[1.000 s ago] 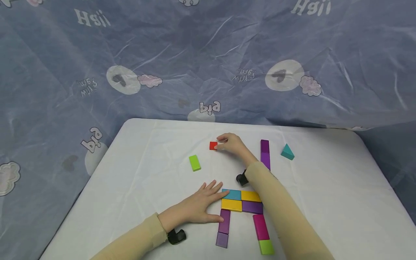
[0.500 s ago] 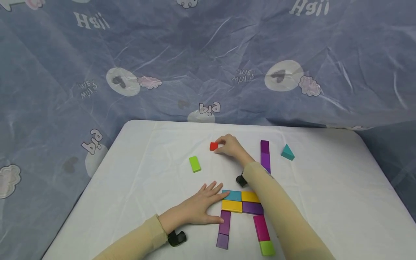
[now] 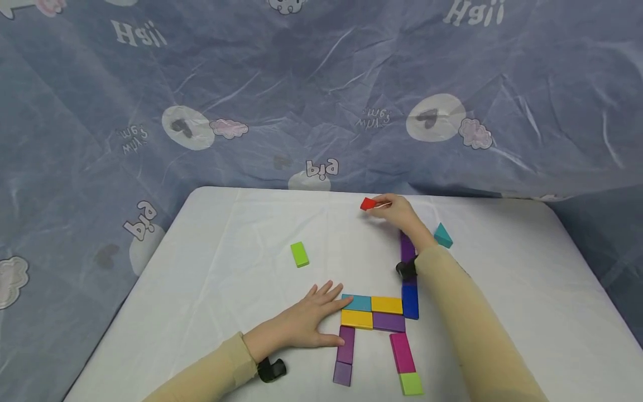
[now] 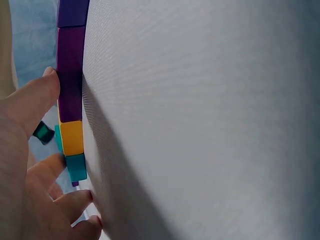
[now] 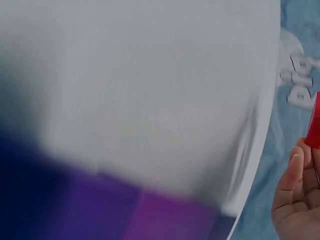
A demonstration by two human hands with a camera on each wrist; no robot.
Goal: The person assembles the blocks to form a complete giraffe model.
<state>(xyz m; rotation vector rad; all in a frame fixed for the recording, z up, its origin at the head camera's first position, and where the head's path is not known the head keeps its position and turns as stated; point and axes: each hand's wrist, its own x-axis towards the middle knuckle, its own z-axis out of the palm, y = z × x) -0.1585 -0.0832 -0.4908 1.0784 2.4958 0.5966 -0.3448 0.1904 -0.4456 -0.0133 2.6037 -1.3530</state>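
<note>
In the head view my right hand [image 3: 399, 213] pinches a red block [image 3: 368, 204] above the far part of the table. The right wrist view shows that red block [image 5: 314, 125] at its right edge, by the fingertips. My left hand [image 3: 308, 321] lies with spread fingers beside the laid-out blocks. Its index finger touches the teal block [image 3: 358, 302] and its thumb touches a purple block [image 3: 345, 343]. Next to the teal block are yellow blocks [image 3: 387, 305] and a dark purple block [image 3: 389, 321]. A magenta block [image 3: 402, 353] and a lime block [image 3: 412, 384] extend toward the near edge.
A column of purple blocks [image 3: 407, 248] and a blue block [image 3: 410, 302] runs under the right wrist. A teal triangular block [image 3: 443, 235] sits right of it. A loose green block [image 3: 300, 254] lies on the white table [image 3: 226, 251]. A patterned curtain [image 3: 321, 100] hangs behind.
My right hand has taken hold of the red block, lifted it and carried it to the right and away from me. The left hand has stayed in place.
</note>
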